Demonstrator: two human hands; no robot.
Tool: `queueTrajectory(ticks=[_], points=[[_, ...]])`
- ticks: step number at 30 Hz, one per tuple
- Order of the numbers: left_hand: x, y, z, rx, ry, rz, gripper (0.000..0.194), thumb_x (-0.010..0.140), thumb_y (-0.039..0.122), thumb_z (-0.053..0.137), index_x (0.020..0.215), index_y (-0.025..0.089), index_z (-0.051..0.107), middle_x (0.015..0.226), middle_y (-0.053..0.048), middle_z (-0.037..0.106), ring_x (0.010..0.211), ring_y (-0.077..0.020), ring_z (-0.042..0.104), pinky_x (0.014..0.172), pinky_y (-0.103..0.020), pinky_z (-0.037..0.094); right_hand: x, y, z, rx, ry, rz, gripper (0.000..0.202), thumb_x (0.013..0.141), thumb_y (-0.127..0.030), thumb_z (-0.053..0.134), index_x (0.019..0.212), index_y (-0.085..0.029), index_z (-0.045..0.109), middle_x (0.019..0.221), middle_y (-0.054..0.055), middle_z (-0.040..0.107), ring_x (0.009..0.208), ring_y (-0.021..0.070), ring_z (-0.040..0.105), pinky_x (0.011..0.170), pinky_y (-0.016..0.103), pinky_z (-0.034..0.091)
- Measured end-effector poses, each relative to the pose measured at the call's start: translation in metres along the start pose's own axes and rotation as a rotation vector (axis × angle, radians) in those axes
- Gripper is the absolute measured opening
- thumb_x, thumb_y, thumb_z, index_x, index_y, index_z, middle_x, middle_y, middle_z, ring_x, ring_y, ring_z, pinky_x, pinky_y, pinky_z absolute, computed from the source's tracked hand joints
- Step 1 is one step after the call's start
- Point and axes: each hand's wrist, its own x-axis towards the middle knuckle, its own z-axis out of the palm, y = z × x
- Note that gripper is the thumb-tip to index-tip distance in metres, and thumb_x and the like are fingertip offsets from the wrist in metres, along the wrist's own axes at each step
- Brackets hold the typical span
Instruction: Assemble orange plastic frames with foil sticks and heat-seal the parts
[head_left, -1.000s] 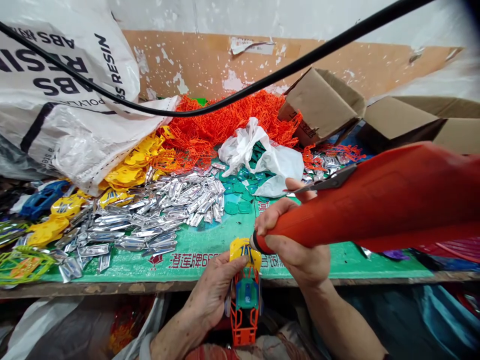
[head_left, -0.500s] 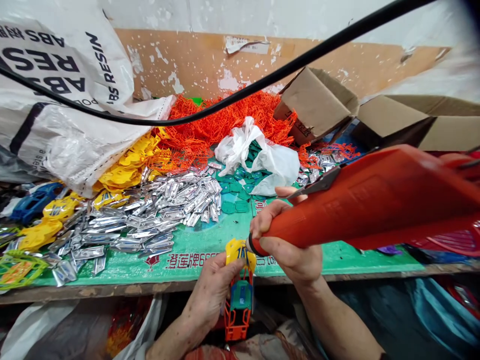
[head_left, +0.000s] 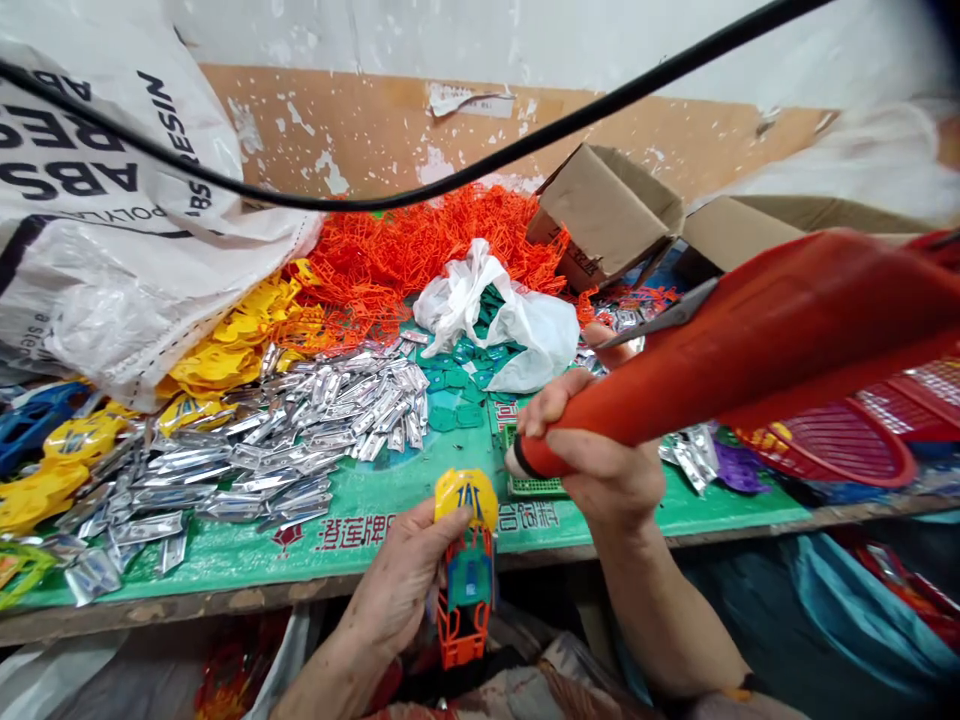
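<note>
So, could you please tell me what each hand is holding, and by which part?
The left hand holds the plastic assembly by its yellow end; the right hand grips the red tool around its narrow front.

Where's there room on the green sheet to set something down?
The green sheet shows bare beyond the left hand, between the silver pieces and the green basket. A narrower strip shows right of the right hand, in front of the purple pieces. Crowded: the left, with yellow pieces, and the back, with the orange pile and white bag.
</note>
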Motion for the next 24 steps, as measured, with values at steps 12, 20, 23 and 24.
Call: queueTrajectory(ticks=[12, 20, 23, 24], points=[[0.003, 0.002, -0.005, 0.026, -0.039, -0.131, 0.039, 0.064, 0.041, 0.087, 0.089, 0.013, 0.075, 0.067, -0.004, 0.071, 0.052, -0.0124, 0.061, 0.050, -0.021, 0.052, 0.037, 0.037, -0.064, -0.349, 0.253, -0.132, 0.012, 0.059, -0.021, 0.077, 0.064, -0.018, 0.066, 0.064, -0.001, 0.063, 0.057, 0.0158, 0.056, 0.057, 0.031, 0.047], [0.004, 0.001, -0.007, 0.050, -0.053, -0.141, 0.039, 0.067, 0.042, 0.084, 0.093, 0.013, 0.076, 0.070, -0.006, 0.073, 0.054, -0.0126, 0.061, 0.052, -0.022, 0.053, 0.036, 0.044, -0.062, -0.337, 0.259, -0.089, 0.014, 0.058, -0.021, 0.078, 0.065, -0.018, 0.067, 0.063, -0.002, 0.062, 0.056, 0.0147, 0.054, 0.055, 0.030, 0.045], [0.003, 0.001, -0.007, 0.058, -0.057, -0.138, 0.036, 0.070, 0.039, 0.083, 0.094, 0.013, 0.076, 0.071, -0.006, 0.073, 0.055, -0.0130, 0.062, 0.053, -0.022, 0.053, 0.036, 0.045, -0.063, -0.346, 0.256, -0.070, 0.014, 0.058, -0.021, 0.078, 0.065, -0.018, 0.066, 0.063, -0.002, 0.061, 0.055, 0.0143, 0.053, 0.054, 0.030, 0.044], [0.002, 0.001, -0.007, 0.061, -0.059, -0.136, 0.035, 0.070, 0.038, 0.083, 0.094, 0.013, 0.076, 0.070, -0.006, 0.072, 0.055, -0.0131, 0.062, 0.053, -0.022, 0.053, 0.036, 0.046, -0.063, -0.347, 0.260, -0.071, 0.014, 0.058, -0.021, 0.078, 0.065, -0.018, 0.066, 0.063, -0.002, 0.061, 0.055, 0.0145, 0.053, 0.054, 0.030, 0.044]])
